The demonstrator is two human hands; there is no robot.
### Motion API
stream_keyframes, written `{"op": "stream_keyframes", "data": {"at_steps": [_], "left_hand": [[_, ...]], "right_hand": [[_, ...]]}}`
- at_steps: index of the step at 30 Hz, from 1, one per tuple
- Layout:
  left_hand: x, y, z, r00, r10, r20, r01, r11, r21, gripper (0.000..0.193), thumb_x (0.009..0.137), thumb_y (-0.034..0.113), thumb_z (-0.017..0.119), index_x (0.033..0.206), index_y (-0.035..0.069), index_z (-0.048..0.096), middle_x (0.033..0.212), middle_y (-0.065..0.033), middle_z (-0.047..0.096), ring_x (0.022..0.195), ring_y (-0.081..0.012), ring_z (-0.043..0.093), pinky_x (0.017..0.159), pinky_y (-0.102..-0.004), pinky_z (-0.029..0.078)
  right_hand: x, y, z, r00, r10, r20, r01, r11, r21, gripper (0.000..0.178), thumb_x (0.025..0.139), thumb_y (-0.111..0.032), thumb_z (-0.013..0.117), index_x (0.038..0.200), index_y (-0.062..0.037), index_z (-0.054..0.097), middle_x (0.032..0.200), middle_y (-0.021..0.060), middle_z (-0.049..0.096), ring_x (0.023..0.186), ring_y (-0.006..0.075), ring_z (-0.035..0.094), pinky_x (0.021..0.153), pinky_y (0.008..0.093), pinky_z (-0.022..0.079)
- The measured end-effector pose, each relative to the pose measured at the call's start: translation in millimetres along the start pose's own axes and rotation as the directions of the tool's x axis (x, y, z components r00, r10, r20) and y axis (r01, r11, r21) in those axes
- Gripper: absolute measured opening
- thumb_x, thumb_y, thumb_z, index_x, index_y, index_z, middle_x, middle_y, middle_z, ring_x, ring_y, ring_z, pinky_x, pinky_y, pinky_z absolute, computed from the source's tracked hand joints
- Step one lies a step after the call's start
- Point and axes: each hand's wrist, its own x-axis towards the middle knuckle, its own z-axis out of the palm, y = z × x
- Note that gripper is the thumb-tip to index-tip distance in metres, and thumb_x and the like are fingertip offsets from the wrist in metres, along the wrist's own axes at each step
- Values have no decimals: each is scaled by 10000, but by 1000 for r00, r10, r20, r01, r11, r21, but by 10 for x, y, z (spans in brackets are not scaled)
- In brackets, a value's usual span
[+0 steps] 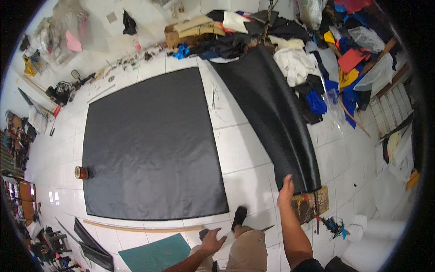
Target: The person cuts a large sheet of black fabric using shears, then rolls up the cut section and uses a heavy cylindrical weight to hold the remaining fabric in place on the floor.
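A large black sheet (149, 145) lies flat on the white tiled floor in front of me. To its right, a black roll of similar material (272, 118) stretches from the far pile toward me, its left side partly unrolled. My right hand (286, 188) is at the roll's near left corner, fingers stretched out against the material. My left hand (212, 241) hangs over my knee with its fingers apart and nothing in it. A metal rod (317, 217) sticks out of the roll's near end, beside a stained block (326, 199).
A can (81, 172) stands at the flat sheet's left edge. Near me lie a wooden strip (145, 228) and a green mat (156, 254). A heap of fabric scraps (297, 65) lies at the far right, and a cardboard box (172, 36) at the back.
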Motion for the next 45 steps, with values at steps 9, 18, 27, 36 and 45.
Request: {"op": "stream_keyframes", "data": {"at_steps": [9,18,27,36,45], "left_hand": [[1267,2510,-1481,985,171,-26,-169,913,-371,914,913,419,616,1536,7,91,1193,-329,582,1123,-406,592,959,-437,460],[1280,2717,-1567,976,212,-40,-215,973,-88,885,797,17,564,1550,93,105,964,-315,652,889,-460,650,769,-535,506],[742,1168,-2339,955,-32,-294,-138,831,-540,589,930,369,564,1421,70,437,1165,-268,637,1097,-413,610,946,-475,466],[-2690,-2544,-1517,130,-990,55,411,3,-912,535,797,375,647,1171,-8,637,1113,-245,669,1083,-412,623,913,-443,497],[-4543,-4857,-3239,176,-971,-164,451,227,-863,434,807,280,645,1109,-33,645,949,-216,699,891,-356,671,794,-419,519]], "right_hand": [[-819,-1072,-26,635,-54,771,420,861,-286,421,944,-227,550,1320,-39,554,1295,220,530,1254,370,465,1056,453,383],[632,-2003,1154,612,253,749,49,934,-355,771,904,-396,676,1422,89,375,1187,202,645,1104,278,617,959,334,468],[1554,-633,2016,626,-66,777,729,404,-553,403,869,-179,618,1126,130,589,932,233,639,757,290,639,585,442,494],[222,-1720,2342,928,188,322,341,-81,-936,384,866,-289,626,1054,43,665,1046,274,645,1002,403,632,889,451,509],[-1271,-2233,3099,932,278,234,307,-259,-916,324,899,-241,606,1096,10,664,1111,223,642,1045,360,629,886,428,515]]}}
